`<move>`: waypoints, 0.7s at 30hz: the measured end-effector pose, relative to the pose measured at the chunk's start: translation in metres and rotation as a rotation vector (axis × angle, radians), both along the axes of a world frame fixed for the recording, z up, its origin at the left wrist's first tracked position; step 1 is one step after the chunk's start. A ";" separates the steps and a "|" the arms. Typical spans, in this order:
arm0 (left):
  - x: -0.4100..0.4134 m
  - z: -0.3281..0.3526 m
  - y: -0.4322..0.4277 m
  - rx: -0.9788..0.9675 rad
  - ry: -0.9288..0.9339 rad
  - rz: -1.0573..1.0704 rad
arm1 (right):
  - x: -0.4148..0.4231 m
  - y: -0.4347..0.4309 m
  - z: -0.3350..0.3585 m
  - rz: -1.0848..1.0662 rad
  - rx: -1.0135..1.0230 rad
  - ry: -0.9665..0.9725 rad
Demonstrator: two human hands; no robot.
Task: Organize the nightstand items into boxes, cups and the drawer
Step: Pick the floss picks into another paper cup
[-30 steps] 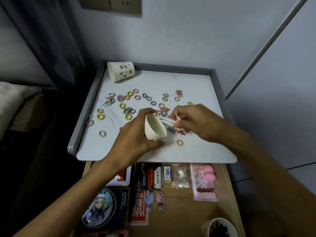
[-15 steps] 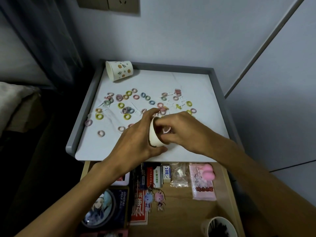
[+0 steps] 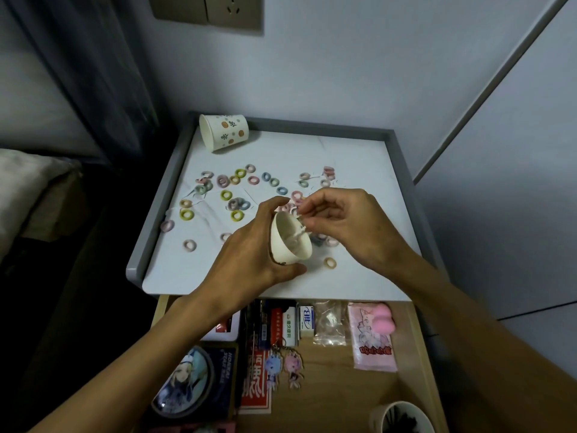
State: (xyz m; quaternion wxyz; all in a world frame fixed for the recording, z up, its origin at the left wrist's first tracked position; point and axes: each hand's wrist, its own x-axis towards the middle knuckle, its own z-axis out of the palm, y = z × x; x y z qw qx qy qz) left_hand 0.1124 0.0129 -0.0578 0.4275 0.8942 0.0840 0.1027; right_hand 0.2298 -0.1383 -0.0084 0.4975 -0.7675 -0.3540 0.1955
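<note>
My left hand point(image 3: 249, 254) grips a white paper cup point(image 3: 290, 242), tilted with its mouth toward the right, just above the white nightstand top point(image 3: 343, 157). My right hand point(image 3: 349, 223) is at the cup's rim with fingertips pinched on a thin clear band point(image 3: 301, 231) that hangs into the cup. Several small coloured hair ties point(image 3: 237, 195) lie scattered over the top; one tan tie point(image 3: 330, 263) lies near the cup. A second, patterned paper cup point(image 3: 224, 132) lies on its side at the back left.
The drawer point(image 3: 337, 389) below stands open, holding a round anime badge box point(image 3: 187, 379), small boxes, keychains point(image 3: 282, 367), a clear bag, a pink packet point(image 3: 373, 335) and a cup of dark items point(image 3: 402, 417). A grey raised rim edges the top. A bed is at the left.
My right hand dipped into the cup half a second ago and has now lifted to the rim, still pinching a thin band. The cup stays tilted in my left hand.
</note>
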 end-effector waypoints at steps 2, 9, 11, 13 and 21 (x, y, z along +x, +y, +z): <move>0.000 0.000 0.000 -0.015 0.003 0.000 | 0.000 0.000 -0.001 0.013 0.036 0.105; 0.001 0.002 0.000 -0.069 0.001 -0.007 | -0.007 0.005 -0.010 0.116 0.008 0.131; 0.001 0.002 0.000 -0.066 0.001 -0.010 | -0.007 0.005 -0.012 0.068 -0.010 0.003; 0.000 0.002 0.001 -0.060 -0.003 -0.002 | -0.005 0.004 -0.012 0.002 -0.013 -0.088; -0.001 0.004 0.000 -0.053 -0.018 0.015 | -0.008 0.005 -0.026 -0.033 -0.106 -0.130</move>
